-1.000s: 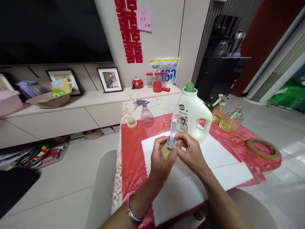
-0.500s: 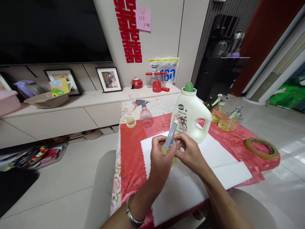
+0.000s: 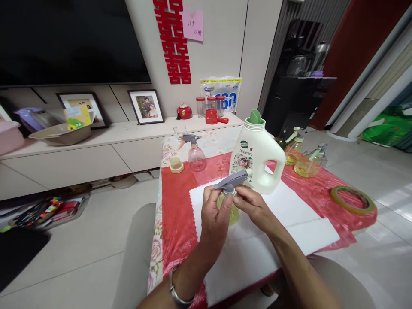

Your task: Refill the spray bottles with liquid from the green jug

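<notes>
The left fingers (image 3: 226, 206) grip the bottle (image 3: 234, 216) over the sheet (image 3: 244, 259); the right fingers (image 3: 245, 192), partly hidden, seem closed on its collar (image 3: 229, 189). The jug (image 3: 257, 139) crowds the far side; bare sheet opens right.

**"Garden", "160", "35" and paired 喜**

Toward the far edge of the white mat (image 3: 299, 199), the jug's label (image 3: 242, 164) reads "…Garden", its first letters unclear; characters in the green oval (image 3: 243, 145) are too small. At the cabinet's (image 3: 135, 131) right end, a bag (image 3: 232, 86) shows a large blue "160", partly behind jars (image 3: 200, 110). On the wall (image 3: 222, 38), a pink note (image 3: 193, 21) bears handwritten "35", the rest illegible; beside it, red cutouts (image 3: 174, 45) repeat 喜 in pairs.
</notes>
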### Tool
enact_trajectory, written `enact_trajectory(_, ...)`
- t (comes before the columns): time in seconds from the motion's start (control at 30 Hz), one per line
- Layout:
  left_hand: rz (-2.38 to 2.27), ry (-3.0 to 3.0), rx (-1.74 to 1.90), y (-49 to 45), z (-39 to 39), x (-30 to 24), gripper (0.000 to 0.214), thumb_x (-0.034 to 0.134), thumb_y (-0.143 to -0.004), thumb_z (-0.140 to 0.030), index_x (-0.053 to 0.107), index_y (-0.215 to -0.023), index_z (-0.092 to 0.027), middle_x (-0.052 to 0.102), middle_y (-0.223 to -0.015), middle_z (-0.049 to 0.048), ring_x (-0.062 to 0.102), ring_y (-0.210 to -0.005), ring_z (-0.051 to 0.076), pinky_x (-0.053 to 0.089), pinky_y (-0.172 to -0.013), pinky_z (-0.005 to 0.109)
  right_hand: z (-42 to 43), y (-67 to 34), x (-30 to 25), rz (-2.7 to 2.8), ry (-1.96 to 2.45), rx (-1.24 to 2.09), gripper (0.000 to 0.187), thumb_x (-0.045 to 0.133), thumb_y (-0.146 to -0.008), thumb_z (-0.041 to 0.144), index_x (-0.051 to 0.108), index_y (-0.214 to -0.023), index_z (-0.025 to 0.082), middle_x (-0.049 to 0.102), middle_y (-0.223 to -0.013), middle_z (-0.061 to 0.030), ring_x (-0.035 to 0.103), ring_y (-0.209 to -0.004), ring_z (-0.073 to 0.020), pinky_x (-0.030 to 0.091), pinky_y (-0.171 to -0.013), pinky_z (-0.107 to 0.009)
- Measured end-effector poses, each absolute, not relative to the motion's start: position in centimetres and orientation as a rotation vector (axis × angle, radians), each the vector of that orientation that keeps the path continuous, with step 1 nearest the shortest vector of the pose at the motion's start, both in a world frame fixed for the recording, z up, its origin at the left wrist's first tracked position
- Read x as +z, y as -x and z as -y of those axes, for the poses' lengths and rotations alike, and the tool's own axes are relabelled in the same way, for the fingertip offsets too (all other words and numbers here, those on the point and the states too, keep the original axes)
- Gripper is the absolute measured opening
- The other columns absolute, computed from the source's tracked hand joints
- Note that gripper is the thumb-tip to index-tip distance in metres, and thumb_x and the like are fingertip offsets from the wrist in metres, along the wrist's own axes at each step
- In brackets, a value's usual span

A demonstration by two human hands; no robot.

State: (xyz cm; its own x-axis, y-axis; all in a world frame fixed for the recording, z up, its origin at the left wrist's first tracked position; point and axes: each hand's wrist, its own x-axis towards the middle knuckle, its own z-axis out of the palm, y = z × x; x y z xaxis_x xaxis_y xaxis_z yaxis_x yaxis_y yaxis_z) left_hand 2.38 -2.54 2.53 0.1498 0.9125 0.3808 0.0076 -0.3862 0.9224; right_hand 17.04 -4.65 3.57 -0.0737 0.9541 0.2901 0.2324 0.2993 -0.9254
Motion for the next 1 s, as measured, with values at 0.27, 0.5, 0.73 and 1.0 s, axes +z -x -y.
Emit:
enact_trajectory(0.27,-0.926,-1.603,1.368,-2.4,2.7,3.0,0.024,0.053,-0.098,-0.033,0.071,-0.112,-0.026,0.059,-0.105,0.0046,0.061,-0.104,0.021,0.048,-0.097,0.033,4.3,-17.5,2.6,1.417,1.017,1.099,0.037,0.059,-0.096,0.050,0.070,-0.113,0.019,0.061,-0.101,-0.0044,0.055,-0.099,-0.0179,0.044,-0.095,-0.030)
enact_trajectory(0.5,-0.757,-1.250,1.414,-2.9,3.0,2.7,0.024,0.063,-0.093,-0.042,0.059,-0.107,-0.022,0.068,-0.104,0.0050,0.066,-0.100,0.021,0.052,-0.091,0.035,4.1,-16.8,1.7,1.274,0.996,1.105,0.043,0.070,-0.087,0.052,0.071,-0.115,0.020,0.066,-0.108,-0.0064,0.060,-0.105,-0.0216,0.047,-0.100,-0.036)
enact_trajectory(0.73,-0.754,-1.286,1.408,-2.7,3.0,2.3,0.026,0.059,-0.095,-0.041,0.058,-0.113,-0.022,0.067,-0.111,0.0070,0.065,-0.106,0.022,0.051,-0.094,0.037,3.8,-17.1,0.5,1.236,0.971,1.066,0.045,0.077,-0.082,0.049,0.070,-0.116,0.021,0.065,-0.107,-0.0057,0.059,-0.098,-0.0203,0.049,-0.095,-0.035)
enact_trajectory(1.0,-0.756,-1.246,1.387,-2.8,2.6,2.5,0.038,0.076,-0.077,-0.032,0.056,-0.107,-0.021,0.066,-0.104,0.0069,0.065,-0.102,0.023,0.051,-0.093,0.038,3.4,-16.5,1.4,1.189,0.967,1.036,0.052,0.086,-0.068,0.052,0.070,-0.103,0.017,0.064,-0.104,-0.0071,0.059,-0.096,-0.0202,0.052,-0.090,-0.033)
